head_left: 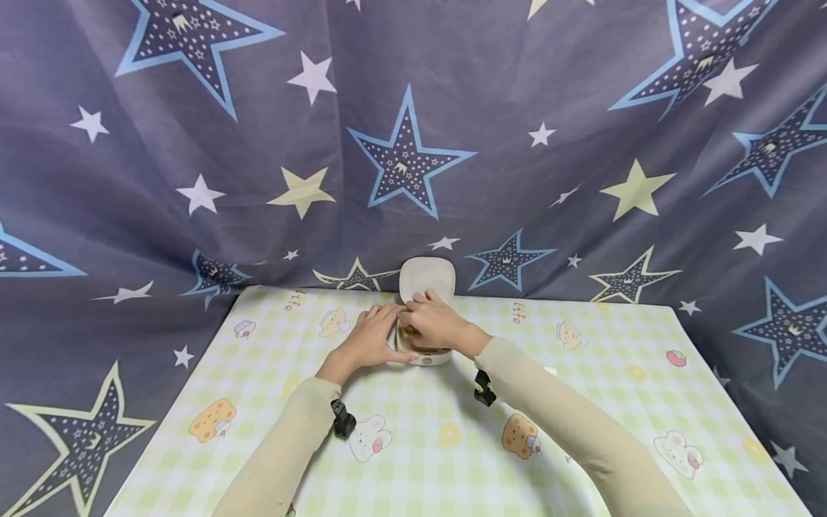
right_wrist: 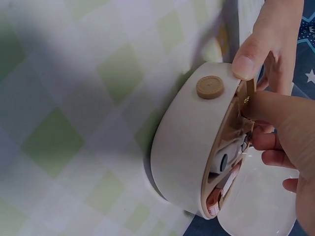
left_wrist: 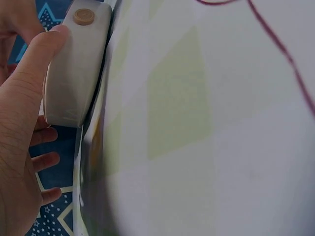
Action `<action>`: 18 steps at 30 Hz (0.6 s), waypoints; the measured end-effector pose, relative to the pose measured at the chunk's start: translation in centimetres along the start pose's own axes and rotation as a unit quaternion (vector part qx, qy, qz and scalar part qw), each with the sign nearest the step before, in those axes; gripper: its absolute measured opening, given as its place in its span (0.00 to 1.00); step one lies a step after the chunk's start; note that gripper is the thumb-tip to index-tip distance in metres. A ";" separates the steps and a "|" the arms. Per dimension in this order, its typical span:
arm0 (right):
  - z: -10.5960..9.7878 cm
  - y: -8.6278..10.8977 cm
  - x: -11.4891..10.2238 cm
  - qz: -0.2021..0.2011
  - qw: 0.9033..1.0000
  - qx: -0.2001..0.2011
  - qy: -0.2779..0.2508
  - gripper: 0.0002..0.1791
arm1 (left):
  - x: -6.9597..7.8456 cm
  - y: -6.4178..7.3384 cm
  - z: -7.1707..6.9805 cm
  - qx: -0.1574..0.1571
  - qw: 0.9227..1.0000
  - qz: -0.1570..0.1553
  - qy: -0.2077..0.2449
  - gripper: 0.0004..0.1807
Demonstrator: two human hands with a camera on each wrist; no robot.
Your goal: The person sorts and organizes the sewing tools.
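Note:
A small white storage box (head_left: 431, 360) with a round brown knob (right_wrist: 210, 87) stands near the table's far edge, its white lid (head_left: 426, 278) tipped back. My left hand (head_left: 368, 337) holds the box's left side, thumb on the front rim and fingers round behind. The right hand (head_left: 439, 323) reaches into the top with curled fingers, pinching a small gold-coloured chain-like piece (right_wrist: 246, 101), mostly hidden by the fingertips. In the right wrist view, the brown compartments hold a white item with a dark end (right_wrist: 220, 163) and a reddish-brown item (right_wrist: 214, 201).
A green-and-white checked cloth (head_left: 413, 459) with cartoon prints covers the table. Right behind the far edge hangs a dark blue star-patterned curtain (head_left: 491, 215), close to the lid. Black camera bands sit at both wrists.

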State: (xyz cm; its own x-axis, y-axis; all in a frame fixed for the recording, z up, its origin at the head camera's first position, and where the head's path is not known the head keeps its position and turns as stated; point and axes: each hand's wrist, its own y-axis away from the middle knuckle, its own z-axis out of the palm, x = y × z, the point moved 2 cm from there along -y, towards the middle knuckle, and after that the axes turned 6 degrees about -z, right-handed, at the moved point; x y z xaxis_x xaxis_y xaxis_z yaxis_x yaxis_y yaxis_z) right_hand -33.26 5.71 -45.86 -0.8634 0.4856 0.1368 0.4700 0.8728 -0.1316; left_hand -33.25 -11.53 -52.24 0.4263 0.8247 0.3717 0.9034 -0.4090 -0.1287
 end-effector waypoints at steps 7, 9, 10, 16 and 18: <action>0.2 -0.2 0.0 0.000 1.000 -0.010 -0.012 0.05 | -0.1 0.0 -0.2 -0.004 1.000 -0.005 -0.001 0.62; 0.2 -0.3 0.1 0.002 1.000 -0.014 -0.014 0.06 | -0.1 0.0 -0.2 -0.002 1.000 -0.005 0.002 0.61; 0.2 -0.3 0.1 0.002 1.000 -0.014 -0.015 0.06 | 0.0 0.0 -0.2 -0.001 1.000 -0.004 0.003 0.61; 0.3 -0.1 0.1 0.007 1.000 -0.014 -0.019 0.08 | 0.2 0.1 -0.1 -0.001 1.000 -0.002 0.007 0.58; 0.4 0.0 0.1 0.008 1.000 -0.012 -0.019 0.09 | 0.1 0.1 -0.1 -0.001 1.000 -0.003 0.009 0.58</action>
State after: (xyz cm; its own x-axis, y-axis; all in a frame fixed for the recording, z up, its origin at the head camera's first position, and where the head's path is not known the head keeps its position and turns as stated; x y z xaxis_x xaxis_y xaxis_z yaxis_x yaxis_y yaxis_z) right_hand -33.46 5.74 -46.20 -0.8622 0.4971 0.0975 0.4871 0.8664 -0.1103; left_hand -33.13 -11.47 -52.14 0.4200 0.8203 0.3883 0.9058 -0.4051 -0.1240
